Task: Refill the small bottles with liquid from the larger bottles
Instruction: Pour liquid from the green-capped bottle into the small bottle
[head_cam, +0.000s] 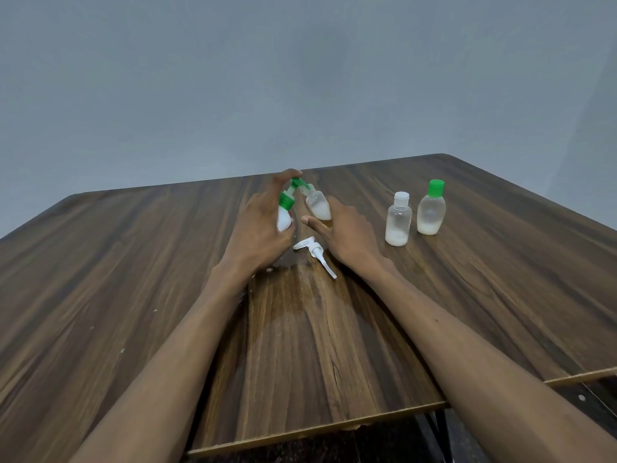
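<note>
Bottles are held together above the middle of a dark wood-grain table. A white bottle with a green pump top is gripped in the left hand, fingers wrapped around its body and a fingertip resting on top of the pump head; the bottle is tilted to the right, so that the green nozzle is brought against the mouth of the small clear bottle. That small bottle is held in the right hand, leaned to the left toward the nozzle, its cap off and white liquid seen in its lower part; the thumb is stretched out to the left below it. Just beside both hands, on the near side, a loose white pump cap with its dip tube is laid flat on the wood, the tube pointed toward the viewer and to the right. A glossy wet patch is seen on the tabletop between the forearms. Well apart to the right, two more bottles are stood upright close together: a clear bottle with a white cap and, just behind and right of it, a rounder bottle with a green cap, each with white liquid at the bottom.
</note>
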